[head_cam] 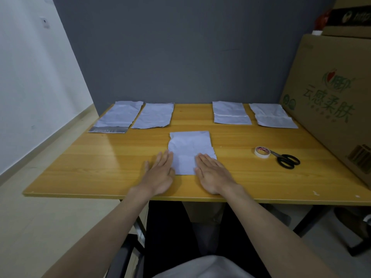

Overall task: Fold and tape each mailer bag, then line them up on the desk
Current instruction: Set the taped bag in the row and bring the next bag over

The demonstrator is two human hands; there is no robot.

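One creased bag (189,151) lay mid-desk (100,167). Left hand (160,174) flat, fingers straight, touching its left edge; right hand (212,175) flat, pressing its lower right corner. Four bags (153,115) lined the far edge. Tape (262,151) touched scissors (286,158) to the right.

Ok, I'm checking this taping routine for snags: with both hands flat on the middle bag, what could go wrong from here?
1. The tape roll and scissors lie off to the right. Reaching them means lifting the right hand, so the crumpled middle bag may spring open under the left hand alone.
2. The far left bag lies askew beside its neighbour, so the row may end up uneven.
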